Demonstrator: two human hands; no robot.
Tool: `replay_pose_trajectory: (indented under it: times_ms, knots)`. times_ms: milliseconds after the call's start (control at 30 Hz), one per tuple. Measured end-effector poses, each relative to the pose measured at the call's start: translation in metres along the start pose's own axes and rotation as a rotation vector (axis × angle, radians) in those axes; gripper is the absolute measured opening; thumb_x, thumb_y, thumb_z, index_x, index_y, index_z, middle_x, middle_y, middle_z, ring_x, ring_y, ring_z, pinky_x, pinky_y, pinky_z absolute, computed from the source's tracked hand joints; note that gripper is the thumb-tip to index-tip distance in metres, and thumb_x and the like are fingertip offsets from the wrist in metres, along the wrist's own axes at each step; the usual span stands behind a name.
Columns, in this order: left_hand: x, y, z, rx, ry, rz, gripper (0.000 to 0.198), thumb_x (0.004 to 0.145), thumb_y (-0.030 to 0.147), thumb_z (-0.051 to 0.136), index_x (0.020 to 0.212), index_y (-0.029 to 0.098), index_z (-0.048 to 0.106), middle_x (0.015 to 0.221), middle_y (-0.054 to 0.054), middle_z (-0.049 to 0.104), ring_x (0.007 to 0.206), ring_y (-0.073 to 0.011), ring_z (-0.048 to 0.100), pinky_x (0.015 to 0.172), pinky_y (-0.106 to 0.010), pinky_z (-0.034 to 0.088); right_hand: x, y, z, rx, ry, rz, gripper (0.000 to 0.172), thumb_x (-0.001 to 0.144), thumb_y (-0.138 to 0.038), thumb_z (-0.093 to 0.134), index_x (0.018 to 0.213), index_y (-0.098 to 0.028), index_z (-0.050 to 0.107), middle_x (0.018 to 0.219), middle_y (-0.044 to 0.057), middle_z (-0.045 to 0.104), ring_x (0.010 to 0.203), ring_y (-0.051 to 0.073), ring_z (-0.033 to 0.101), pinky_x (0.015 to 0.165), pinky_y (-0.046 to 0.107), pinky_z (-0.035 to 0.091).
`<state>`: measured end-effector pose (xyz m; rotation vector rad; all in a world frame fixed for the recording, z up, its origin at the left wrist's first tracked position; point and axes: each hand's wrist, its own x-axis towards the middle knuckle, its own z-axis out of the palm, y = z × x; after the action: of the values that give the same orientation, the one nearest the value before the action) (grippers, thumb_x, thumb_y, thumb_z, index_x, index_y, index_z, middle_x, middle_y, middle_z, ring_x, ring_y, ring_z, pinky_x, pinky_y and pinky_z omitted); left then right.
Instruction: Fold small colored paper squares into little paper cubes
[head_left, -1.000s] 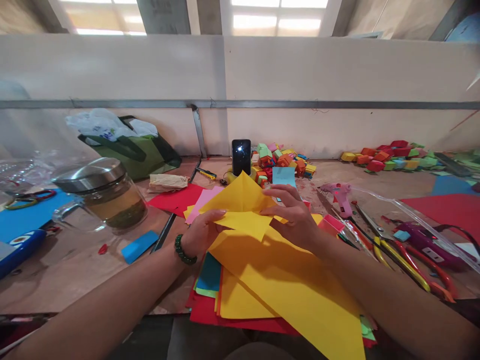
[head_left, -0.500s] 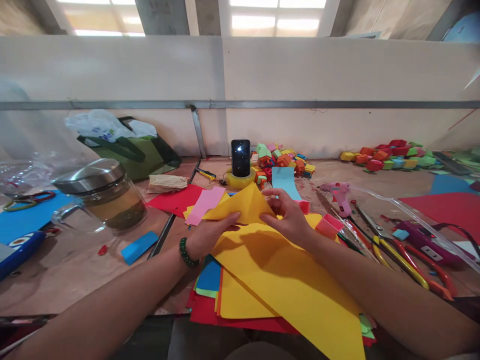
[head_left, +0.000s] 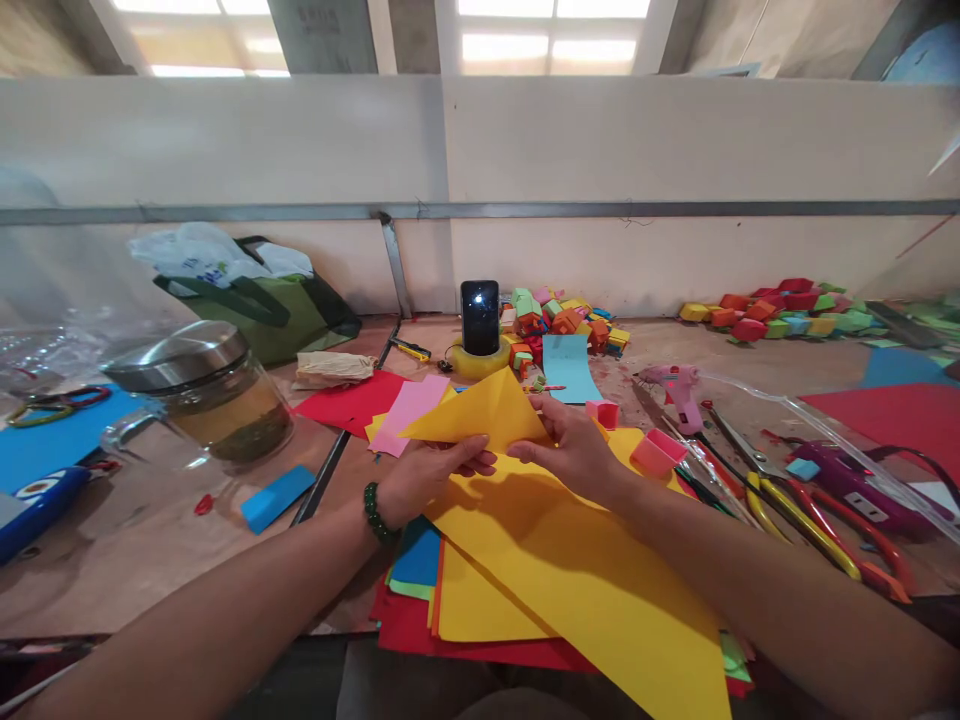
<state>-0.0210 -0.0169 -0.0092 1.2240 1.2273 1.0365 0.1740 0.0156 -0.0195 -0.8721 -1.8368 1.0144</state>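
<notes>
A folded yellow sheet of paper (head_left: 491, 405) is held up between both hands, its peak pointing toward the phone. My left hand (head_left: 435, 468), with a dark green bead bracelet (head_left: 377, 512) at the wrist, pinches the lower left edge between thumb and fingers. On the other side, my right hand (head_left: 574, 445) grips the right corner, its fingers partly behind the paper. Below both hands a long yellow sheet (head_left: 585, 580) lies slanted over a stack of coloured paper (head_left: 487, 600). Near my right forearm sits a small pink open paper box (head_left: 658, 452).
A phone (head_left: 480, 315) stands before piled paper cubes (head_left: 570, 320). Left are a glass teapot (head_left: 217, 400), a green bag (head_left: 277, 320) and a blue paper strip (head_left: 277, 498). Right are a pink glue gun (head_left: 679, 395), scissors (head_left: 757, 460) and a purple device (head_left: 862, 485).
The folded yellow paper has turned slightly and its creased face looks flatter. My left fingers have curled in along its lower edge; my right hand has shifted a little down its right side.
</notes>
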Motion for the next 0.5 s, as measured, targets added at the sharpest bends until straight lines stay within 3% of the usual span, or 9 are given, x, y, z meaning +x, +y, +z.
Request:
replay_pose_trajectory:
  times_ms: [233,367,433,500]
  knots:
    - [0.008,0.011,-0.018,-0.202,0.188,0.147,0.039,0.049,0.051,0.082,0.057,0.016,0.066,0.056,-0.005,0.069,0.051,-0.0156,0.063,0.056,-0.027,0.052,0.004,0.001,-0.023,-0.112,0.047,-0.012,0.042,0.073,-0.039,0.072,0.107,-0.019,0.058,0.091,0.006,0.070,0.080,0.021,0.067,0.061,0.027,0.053]
    - [0.011,0.011,-0.027,-0.239,0.284,0.256,0.035,0.054,0.048,0.080,0.055,0.017,0.062,0.052,0.000,0.065,0.048,-0.0117,0.059,0.054,-0.024,0.050,0.005,-0.003,-0.028,-0.121,0.029,-0.021,0.043,0.073,-0.042,0.072,0.107,-0.019,0.058,0.096,0.007,0.070,0.082,0.022,0.067,0.064,0.029,0.054]
    - [0.014,0.009,-0.032,-0.253,0.322,0.283,0.035,0.061,0.050,0.076,0.060,0.018,0.064,0.059,0.000,0.066,0.053,-0.0118,0.060,0.056,-0.023,0.050,0.005,-0.006,-0.028,-0.105,0.000,-0.027,0.042,0.074,-0.041,0.071,0.108,-0.019,0.058,0.096,0.008,0.070,0.083,0.022,0.067,0.064,0.030,0.055]
    - [0.015,0.008,-0.037,-0.222,0.267,0.260,0.037,0.066,0.055,0.070,0.073,0.019,0.069,0.074,-0.004,0.071,0.067,-0.0154,0.066,0.062,-0.024,0.052,0.005,-0.008,-0.026,-0.082,-0.045,-0.050,0.041,0.075,-0.039,0.070,0.110,-0.019,0.058,0.097,0.007,0.070,0.085,0.022,0.067,0.066,0.030,0.055]
